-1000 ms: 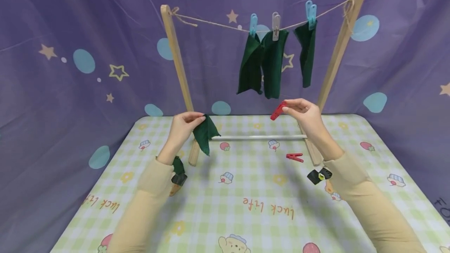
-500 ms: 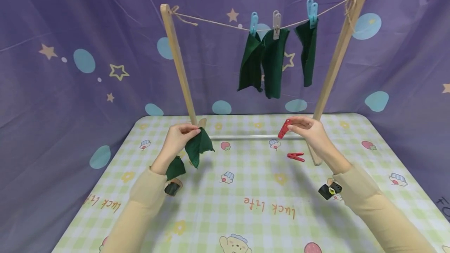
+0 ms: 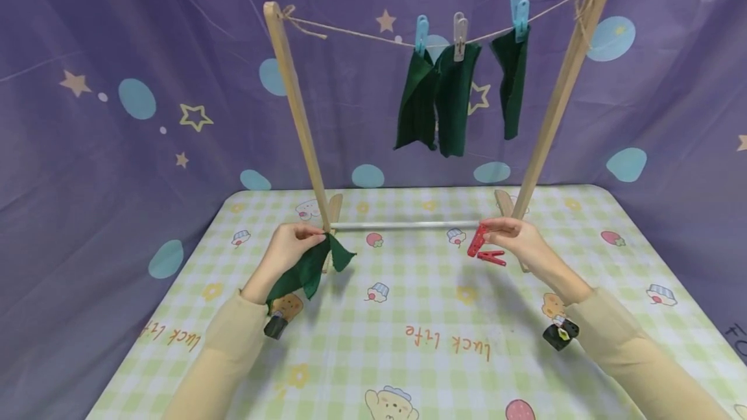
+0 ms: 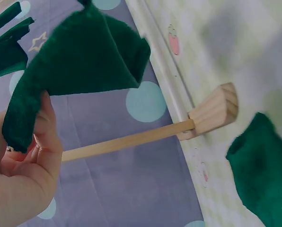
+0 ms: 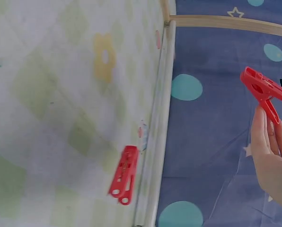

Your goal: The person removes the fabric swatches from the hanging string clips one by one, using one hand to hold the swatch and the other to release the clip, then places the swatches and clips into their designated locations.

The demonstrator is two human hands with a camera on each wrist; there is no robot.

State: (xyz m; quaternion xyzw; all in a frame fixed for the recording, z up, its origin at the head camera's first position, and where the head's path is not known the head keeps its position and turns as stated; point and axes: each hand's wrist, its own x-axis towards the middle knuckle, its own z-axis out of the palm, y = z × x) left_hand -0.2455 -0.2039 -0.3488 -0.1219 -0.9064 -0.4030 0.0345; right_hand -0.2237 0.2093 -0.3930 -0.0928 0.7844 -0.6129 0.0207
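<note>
My left hand (image 3: 292, 251) pinches a dark green cloth (image 4: 93, 61) by its edge, and the cloth hangs folded from the fingertips. Under it on the table lies another green cloth (image 4: 264, 165), partly overlapped by the held one in the head view. My right hand (image 3: 522, 248) holds a red clothespin (image 5: 264, 90) between thumb and fingers. Just below that hand, a second red clothespin (image 3: 494, 258) lies on the tablecloth. Three green cloths hang on a string (image 3: 356, 35), fixed by two blue clothespins (image 3: 421, 34) and one clear clothespin (image 3: 460, 37).
The string runs between two wooden posts, left (image 3: 297, 109) and right (image 3: 560, 96), joined low down by a white rod (image 3: 403, 225). A checked tablecloth (image 3: 373, 336) covers the table. Behind it hangs a purple curtain (image 3: 175, 50).
Both hands have come down toward the table, the left with its cloth and the right with its clothespin. The held cloth now overlaps the lying one; hanging cloths stay put.
</note>
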